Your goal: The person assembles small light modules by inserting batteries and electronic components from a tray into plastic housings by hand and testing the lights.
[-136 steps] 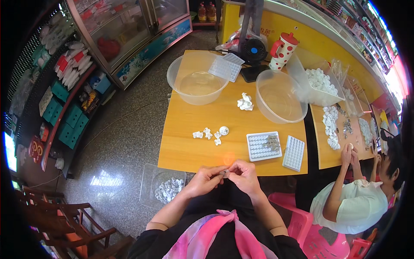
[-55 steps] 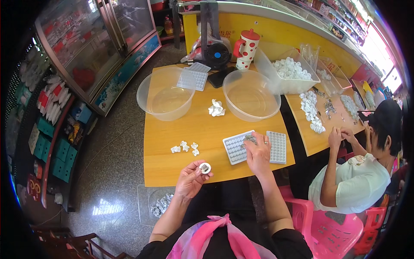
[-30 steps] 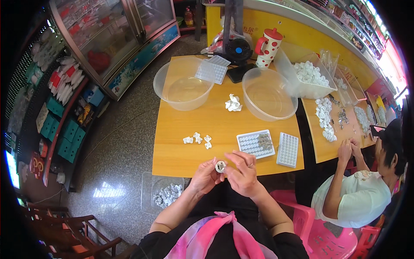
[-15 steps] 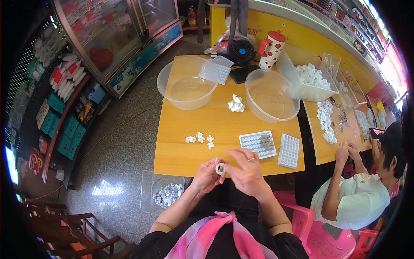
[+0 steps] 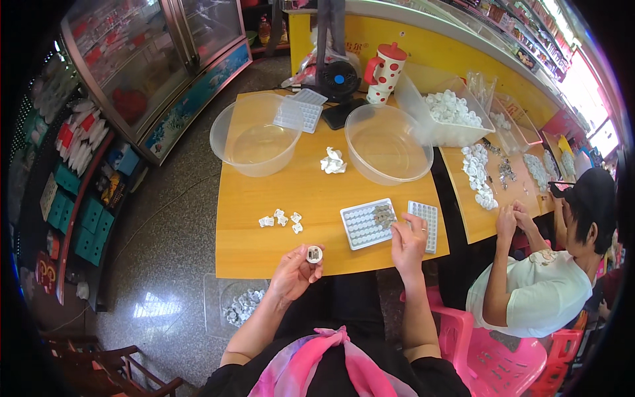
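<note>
In my left hand a small round white plastic part is held between thumb and fingers, its open face up with metal-looking bits inside. My right hand is over the right edge of a white tray, fingertips pinched together beside a heap of small grey pieces. Whatever those fingertips hold, if anything, is too small to make out. Rows of small round pieces fill much of that tray. Just right of it, partly behind my right hand, lies a second white tray. Several small white plastic pieces lie to the left.
Two clear tubs stand at the back, a white clump between them. Behind are a dotted mug, a black fan and a bin of white parts. A co-worker sits at right. A floor box holds white parts.
My right hand has left the round white part and moved right to the tray of grey pieces. My left hand still holds the part. The whole view has shifted a little.
</note>
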The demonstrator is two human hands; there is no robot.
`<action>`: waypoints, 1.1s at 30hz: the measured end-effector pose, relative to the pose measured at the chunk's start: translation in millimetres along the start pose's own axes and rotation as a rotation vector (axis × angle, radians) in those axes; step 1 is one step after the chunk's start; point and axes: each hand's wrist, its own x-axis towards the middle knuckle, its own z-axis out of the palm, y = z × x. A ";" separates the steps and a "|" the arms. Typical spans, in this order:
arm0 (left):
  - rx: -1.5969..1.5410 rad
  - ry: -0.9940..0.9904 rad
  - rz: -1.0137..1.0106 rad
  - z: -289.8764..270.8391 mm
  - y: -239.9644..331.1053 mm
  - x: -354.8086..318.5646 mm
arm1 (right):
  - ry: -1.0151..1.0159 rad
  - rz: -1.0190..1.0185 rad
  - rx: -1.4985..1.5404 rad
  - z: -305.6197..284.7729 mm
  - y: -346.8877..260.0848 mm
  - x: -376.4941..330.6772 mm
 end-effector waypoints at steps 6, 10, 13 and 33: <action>-0.014 -0.100 -0.004 -8.0 -1.8 1.6 | -0.057 0.007 -0.137 10.7 -10.7 2.2; -0.018 -0.104 -0.027 -11.0 -2.9 0.8 | -0.127 -0.021 -0.078 9.5 -15.1 1.1; 0.005 -0.106 -0.020 -9.9 -2.5 -0.1 | -0.118 -0.010 -0.057 11.3 -16.8 1.2; -0.112 -0.057 0.002 -2.3 -13.2 -3.7 | -0.052 -0.311 0.439 18.5 -117.6 -16.8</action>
